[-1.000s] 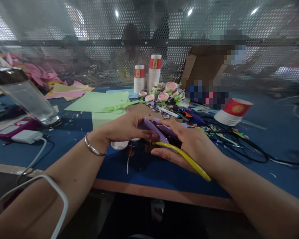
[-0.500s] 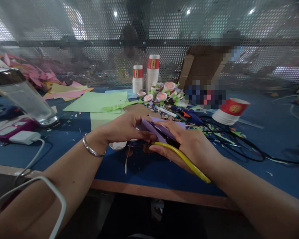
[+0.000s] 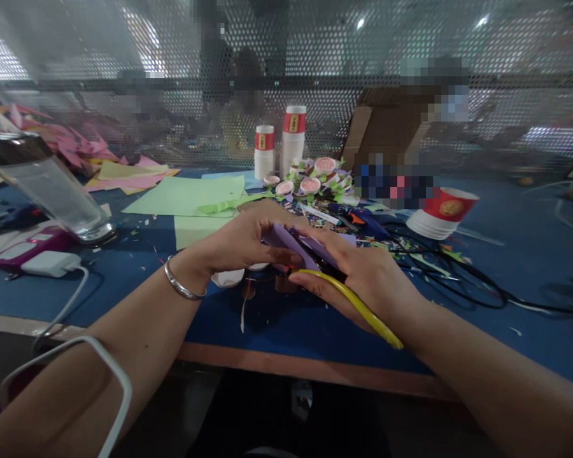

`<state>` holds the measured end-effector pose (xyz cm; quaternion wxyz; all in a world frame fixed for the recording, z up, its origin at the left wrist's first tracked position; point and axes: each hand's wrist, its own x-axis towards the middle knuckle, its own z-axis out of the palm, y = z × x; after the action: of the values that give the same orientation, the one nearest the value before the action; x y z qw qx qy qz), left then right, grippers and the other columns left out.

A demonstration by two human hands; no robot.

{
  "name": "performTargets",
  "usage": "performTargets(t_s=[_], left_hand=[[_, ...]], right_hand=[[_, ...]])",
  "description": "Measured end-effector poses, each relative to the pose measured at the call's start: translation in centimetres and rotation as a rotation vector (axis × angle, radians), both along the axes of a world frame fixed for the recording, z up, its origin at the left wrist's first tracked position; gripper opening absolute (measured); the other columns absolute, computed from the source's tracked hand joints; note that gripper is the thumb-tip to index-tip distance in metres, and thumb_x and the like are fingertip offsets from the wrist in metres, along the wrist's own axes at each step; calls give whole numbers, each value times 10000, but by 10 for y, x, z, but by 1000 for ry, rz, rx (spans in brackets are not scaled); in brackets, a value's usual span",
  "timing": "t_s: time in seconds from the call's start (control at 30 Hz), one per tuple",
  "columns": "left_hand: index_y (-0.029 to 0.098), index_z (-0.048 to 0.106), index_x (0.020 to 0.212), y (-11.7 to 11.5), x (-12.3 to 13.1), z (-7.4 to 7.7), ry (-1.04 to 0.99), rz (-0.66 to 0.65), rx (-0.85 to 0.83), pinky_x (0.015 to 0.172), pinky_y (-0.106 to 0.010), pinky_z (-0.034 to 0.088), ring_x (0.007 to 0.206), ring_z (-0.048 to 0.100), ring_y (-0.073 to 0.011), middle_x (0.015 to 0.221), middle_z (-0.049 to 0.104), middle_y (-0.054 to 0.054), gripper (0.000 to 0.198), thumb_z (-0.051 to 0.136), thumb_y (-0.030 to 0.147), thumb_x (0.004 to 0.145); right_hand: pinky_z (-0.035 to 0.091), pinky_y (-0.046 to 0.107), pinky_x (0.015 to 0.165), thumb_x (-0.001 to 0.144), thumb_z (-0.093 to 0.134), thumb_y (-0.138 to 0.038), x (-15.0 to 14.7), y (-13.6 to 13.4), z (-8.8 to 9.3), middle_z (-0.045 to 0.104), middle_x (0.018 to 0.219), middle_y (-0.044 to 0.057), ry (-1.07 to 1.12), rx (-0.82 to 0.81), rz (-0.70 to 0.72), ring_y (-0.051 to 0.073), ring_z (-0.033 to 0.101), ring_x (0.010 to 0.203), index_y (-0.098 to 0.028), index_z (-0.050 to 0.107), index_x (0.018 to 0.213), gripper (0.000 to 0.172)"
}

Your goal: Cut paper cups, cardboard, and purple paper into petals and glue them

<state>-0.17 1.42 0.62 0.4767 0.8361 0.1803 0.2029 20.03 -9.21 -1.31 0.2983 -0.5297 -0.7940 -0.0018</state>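
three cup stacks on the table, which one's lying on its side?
The red-and-white cup stack at the right, tipped over beside the black cables. The two stacks by the mesh screen stand upright.

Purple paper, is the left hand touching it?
Touching. The head view shows the left hand with its fingers laid on the purple paper, no gap between them.

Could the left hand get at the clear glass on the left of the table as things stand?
Probably not at once: the left hand is pinching the purple paper together with the right hand. Otherwise the blue table between it and the glass holds only scraps.
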Motion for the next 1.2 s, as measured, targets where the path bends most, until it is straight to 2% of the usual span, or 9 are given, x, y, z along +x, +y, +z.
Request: performTargets(t_s=[0.1, 0.27, 0.37, 0.53, 0.7, 0.8, 0.9, 1.07, 1.2], left_hand=[[136, 758, 1028, 0, 1, 0, -31, 18, -26, 774, -286, 590, 856, 735, -188, 957, 778, -85, 298, 819, 344, 823], [117, 719, 1023, 2, -2, 0, -107, 57, -66, 823, -347, 605, 908, 736, -226, 993, 759, -110, 328, 849, 311, 792], [129, 729, 1052, 3, -4, 1, -115, 69, -94, 847, -360, 601, 943, 744, -247, 1016, 771, -123, 347, 846, 338, 801], [139, 795, 1004, 6, -5, -1, -55, 50, -1, 848, -340, 595, 908, 753, -236, 1015, 783, -121, 279, 834, 341, 815], [151, 776, 1079, 5, -5, 0, -96, 49, 7, 845, -326, 590, 878, 741, -205, 993, 780, -91, 300, 826, 300, 824], [132, 765, 1047, 3, -4, 1, -101, 50, -38, 793, -308, 599, 854, 733, -198, 950, 767, -85, 292, 831, 298, 817], [126, 752, 1002, 3, -3, 2, -121, 37, -87, 768, -305, 603, 849, 730, -201, 946, 751, -84, 275, 839, 296, 804], [128, 724, 968, 3, -3, 2, -109, 27, -81, 768, -313, 598, 814, 717, -182, 935, 725, -64, 226, 826, 250, 807], [132, 711, 997, 2, -4, 2, -111, 26, -87, 783, -326, 598, 824, 719, -187, 939, 733, -66, 237, 817, 228, 809]], right_hand=[[591, 379, 755, 935, 573, -648, -1, 0, 1, 748, 1297, 93, 18, 1, 13, 331, 779, 989, -241, 538, 1498, 695], [589, 373, 771, 880, 647, -656, 1, 3, 7, 805, 1136, 70, 87, -39, 12, 329, 782, 966, -248, 539, 1491, 742], [585, 391, 848, 863, 649, -676, 3, 5, 9, 779, 1198, 92, 136, -42, 63, 317, 774, 988, -207, 559, 1464, 768], [565, 402, 959, 852, 671, -652, 7, 5, 11, 713, 1343, 104, 171, -68, 144, 305, 735, 1116, -187, 543, 1470, 783], [575, 461, 940, 800, 614, -798, 12, 5, 9, 694, 1376, 104, 185, -114, 149, 348, 701, 1184, -221, 514, 1504, 916], [574, 501, 931, 747, 551, -902, 13, 7, 7, 683, 1388, 129, 184, -101, 146, 381, 691, 1191, -201, 506, 1511, 1038], [569, 502, 946, 722, 543, -928, 14, 7, 7, 665, 1408, 145, 199, -87, 172, 386, 679, 1208, -171, 504, 1507, 1092], [577, 502, 903, 753, 528, -914, 14, 4, 12, 676, 1378, 158, 221, -124, 205, 395, 685, 1188, -183, 441, 1546, 1081], [541, 511, 991, 786, 572, -858, 15, 5, 12, 605, 1475, 153, 228, -127, 273, 392, 632, 1275, -207, 416, 1561, 1024]])
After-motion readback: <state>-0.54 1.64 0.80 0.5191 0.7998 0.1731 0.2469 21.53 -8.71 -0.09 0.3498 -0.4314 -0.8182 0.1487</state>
